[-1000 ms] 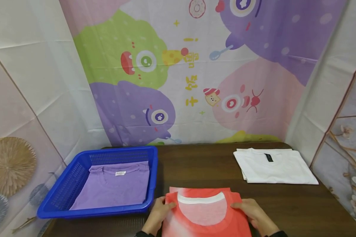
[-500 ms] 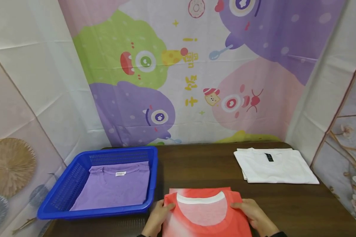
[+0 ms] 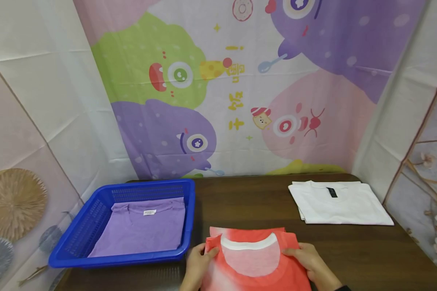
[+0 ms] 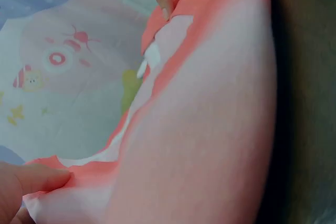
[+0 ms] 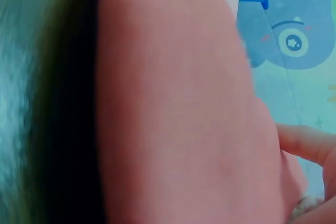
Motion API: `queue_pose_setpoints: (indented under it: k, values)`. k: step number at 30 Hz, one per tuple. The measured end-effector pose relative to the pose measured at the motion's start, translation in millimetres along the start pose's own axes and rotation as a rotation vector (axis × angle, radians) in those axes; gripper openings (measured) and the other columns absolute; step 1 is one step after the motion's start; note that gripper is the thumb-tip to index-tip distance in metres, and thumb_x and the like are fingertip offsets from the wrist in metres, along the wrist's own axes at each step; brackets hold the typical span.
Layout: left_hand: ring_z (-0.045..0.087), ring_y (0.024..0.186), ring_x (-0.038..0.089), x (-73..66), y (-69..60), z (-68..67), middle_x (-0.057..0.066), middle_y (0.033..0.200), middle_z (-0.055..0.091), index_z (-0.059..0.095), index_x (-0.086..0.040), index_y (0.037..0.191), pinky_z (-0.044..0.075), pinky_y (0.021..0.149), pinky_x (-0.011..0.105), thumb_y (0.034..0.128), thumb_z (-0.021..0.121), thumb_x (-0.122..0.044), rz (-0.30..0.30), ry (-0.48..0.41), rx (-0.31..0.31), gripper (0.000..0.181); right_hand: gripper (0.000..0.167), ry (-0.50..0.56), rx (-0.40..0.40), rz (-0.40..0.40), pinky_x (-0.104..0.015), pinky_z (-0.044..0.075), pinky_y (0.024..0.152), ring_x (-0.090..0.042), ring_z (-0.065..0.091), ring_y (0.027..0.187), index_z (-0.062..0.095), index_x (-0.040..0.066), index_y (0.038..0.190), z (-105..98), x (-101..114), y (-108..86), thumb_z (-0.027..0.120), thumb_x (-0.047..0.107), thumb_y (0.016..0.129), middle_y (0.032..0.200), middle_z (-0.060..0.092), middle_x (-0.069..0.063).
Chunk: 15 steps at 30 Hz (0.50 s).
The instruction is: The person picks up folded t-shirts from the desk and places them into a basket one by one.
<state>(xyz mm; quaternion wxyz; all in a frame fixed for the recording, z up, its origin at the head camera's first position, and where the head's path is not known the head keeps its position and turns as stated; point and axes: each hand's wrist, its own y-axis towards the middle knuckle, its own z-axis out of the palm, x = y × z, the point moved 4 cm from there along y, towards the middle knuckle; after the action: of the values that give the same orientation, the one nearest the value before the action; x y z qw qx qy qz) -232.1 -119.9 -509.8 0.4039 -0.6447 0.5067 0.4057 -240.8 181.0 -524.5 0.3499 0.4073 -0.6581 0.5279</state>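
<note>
A folded coral-red T-shirt (image 3: 253,262) with white fading and a white neckband lies at the front middle in the head view. My left hand (image 3: 198,264) pinches its left shoulder, thumb on top. On the opposite side, my right hand (image 3: 310,260) grips the right shoulder the same way. In the left wrist view, the thumb (image 4: 44,177) presses the cloth near the collar. The right wrist view has the shirt (image 5: 173,103) filling its middle, with the right hand (image 5: 315,153) at its edge. Most of the fingers are hidden behind the cloth.
To the left stands a blue plastic basket (image 3: 121,262) holding a folded purple T-shirt (image 3: 142,230). A folded white T-shirt (image 3: 342,204) lies at the back right of the dark wooden table (image 3: 236,202). A cartoon-printed curtain (image 3: 236,153) hangs behind the table.
Both hands keep their hold on the coral-red T-shirt. Its left shoulder and back edge have shifted slightly away from me, along with the left hand. The head view has moved a little.
</note>
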Motion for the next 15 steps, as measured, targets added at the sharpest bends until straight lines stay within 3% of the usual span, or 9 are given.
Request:
queue_pose_setpoints:
  k: [7,15]
  values:
    - [0.050,0.064,0.008,-14.3,-14.2,1.3,0.016,0.079,0.072,0.072,0.004,0.092,0.042,0.057,0.019,0.0776,0.076,-0.011,0.120,0.009,-0.111,0.021,0.031,-0.015,-0.053,-0.045,-0.030,0.054,0.061,-0.014,0.063,0.064,0.065,-0.008,0.104,-2,7,-13.0,0.069,0.012,0.081,0.073,0.068,0.000]
    - [0.048,0.063,-0.001,-24.2,-31.7,-2.1,0.013,0.078,0.073,0.074,0.000,0.091,0.042,0.057,0.016,0.0752,0.078,-0.011,0.205,0.004,-0.194,0.019,0.034,-0.004,-0.083,-0.072,-0.032,0.054,0.064,-0.016,0.065,0.068,0.064,-0.008,0.109,0,18,-33.3,0.069,0.012,0.082,0.078,0.070,-0.001]
